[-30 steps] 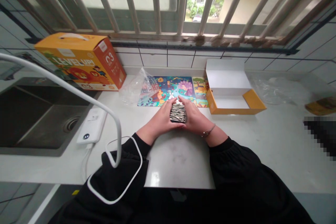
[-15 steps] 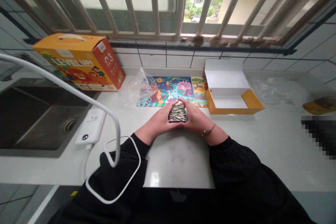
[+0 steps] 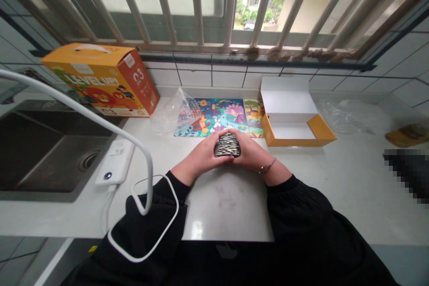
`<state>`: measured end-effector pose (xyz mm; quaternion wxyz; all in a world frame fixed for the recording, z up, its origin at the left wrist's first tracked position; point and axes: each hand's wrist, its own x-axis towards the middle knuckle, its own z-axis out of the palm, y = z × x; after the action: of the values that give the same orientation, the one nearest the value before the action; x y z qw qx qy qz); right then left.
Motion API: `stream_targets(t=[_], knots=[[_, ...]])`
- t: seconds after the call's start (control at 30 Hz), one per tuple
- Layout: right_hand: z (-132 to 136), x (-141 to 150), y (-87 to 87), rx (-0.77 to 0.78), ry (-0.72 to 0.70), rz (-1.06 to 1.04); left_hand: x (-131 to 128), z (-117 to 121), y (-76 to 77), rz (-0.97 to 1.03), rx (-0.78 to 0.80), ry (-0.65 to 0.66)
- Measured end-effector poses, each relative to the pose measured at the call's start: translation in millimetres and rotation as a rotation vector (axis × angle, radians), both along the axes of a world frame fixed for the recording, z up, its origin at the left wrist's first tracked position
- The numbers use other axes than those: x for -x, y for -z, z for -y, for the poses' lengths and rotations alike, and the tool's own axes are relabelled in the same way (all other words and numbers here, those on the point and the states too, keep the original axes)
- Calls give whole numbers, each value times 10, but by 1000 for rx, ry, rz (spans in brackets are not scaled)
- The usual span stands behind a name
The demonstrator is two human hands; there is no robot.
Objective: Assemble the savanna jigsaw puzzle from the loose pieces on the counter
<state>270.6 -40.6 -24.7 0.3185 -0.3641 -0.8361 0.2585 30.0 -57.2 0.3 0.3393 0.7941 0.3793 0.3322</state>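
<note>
Between my two hands is a stack of thin pieces [image 3: 228, 145] with dark faces and pale edges, probably cardboard, held above the near side of the counter. My left hand [image 3: 208, 150] wraps the stack's left side, and my right hand [image 3: 248, 148] wraps its right side. The fingertips of both hands come close together at the far side, and the thumbs lie along the near side. Just beyond my hands lies a colourful animal picture puzzle [image 3: 219, 116]. A second picture section [image 3: 254, 114] in yellow and green adjoins its right side.
An open yellow box [image 3: 298, 140] with a white inside stands right of the puzzle. Clear plastic bags [image 3: 170, 111] lie nearby. A large orange box [image 3: 100, 82] stands by the sink [image 3: 50, 161]. A white power bank [image 3: 115, 161] has a cable [image 3: 100, 120] arching over my left arm.
The stack has tipped slightly between my hands, showing more of its patterned face. Both hands stay around it in nearly the same place.
</note>
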Motion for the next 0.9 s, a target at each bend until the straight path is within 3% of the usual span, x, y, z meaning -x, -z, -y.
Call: stream_targets(t=[0.23,0.43,0.53,0.63,0.8,0.9], knots=[[-10,-8,-5,3,-12,-19,4,2,13,12,-50,8],[-1,-2,-8,9,16,-7,-22,253,-218,16,-195,-104],[25,9,-30,36,55,5,-155,619,-323,94,-200,-141],[55,22,-59,51,78,20,-355,1160,-267,130,-172,-96],[106,28,-115,56,120,62,-599,2108,31,102,-190,84],[136,6,-138,62,161,104,-502,2536,-90,-32,-313,309]])
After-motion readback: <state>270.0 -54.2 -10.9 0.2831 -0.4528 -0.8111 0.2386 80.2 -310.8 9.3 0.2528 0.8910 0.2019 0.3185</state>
